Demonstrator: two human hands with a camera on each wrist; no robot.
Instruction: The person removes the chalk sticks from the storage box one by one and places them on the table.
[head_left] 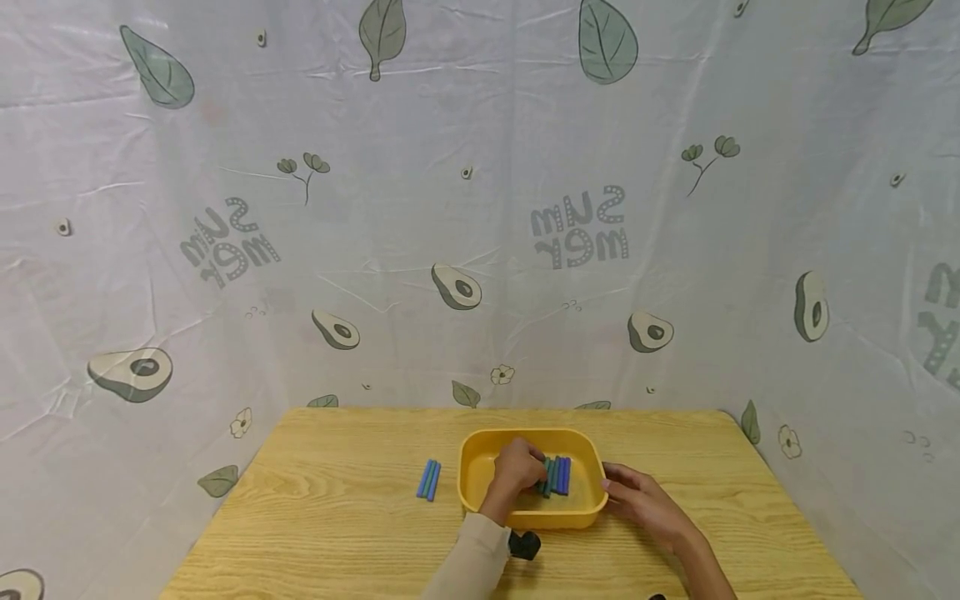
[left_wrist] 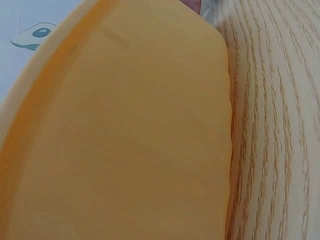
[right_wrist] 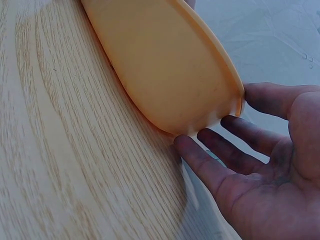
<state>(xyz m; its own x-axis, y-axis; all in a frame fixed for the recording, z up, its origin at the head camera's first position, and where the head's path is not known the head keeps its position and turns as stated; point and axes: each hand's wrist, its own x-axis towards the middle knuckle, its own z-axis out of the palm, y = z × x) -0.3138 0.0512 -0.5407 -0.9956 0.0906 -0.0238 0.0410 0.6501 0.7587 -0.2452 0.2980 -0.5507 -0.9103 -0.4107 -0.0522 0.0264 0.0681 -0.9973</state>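
Note:
A yellow plastic tray (head_left: 534, 521) with raised walls and rounded corners sits on the table. Inside it, a row of green sticks (head_left: 556, 475) and blue sticks (head_left: 565, 477) lies side by side. My left hand (head_left: 517, 468) reaches down into the tray, its fingers curled at the left end of this row, pinching a dark green stick (head_left: 543, 488) that they partly hide. At the tray's right end my right hand (head_left: 637, 498) holds the wall. In the right wrist view its thumb is at the rim and the fingertips (right_wrist: 186, 144) press the outer side.
Left of the tray, three thin sticks (head_left: 428, 480), blue and green, lie together on the wooden table (head_left: 337, 500). A patterned pale curtain (head_left: 405, 208) hangs behind the table and along both sides. The left wrist view is mostly filled by the tray's outer wall (left_wrist: 140, 120).

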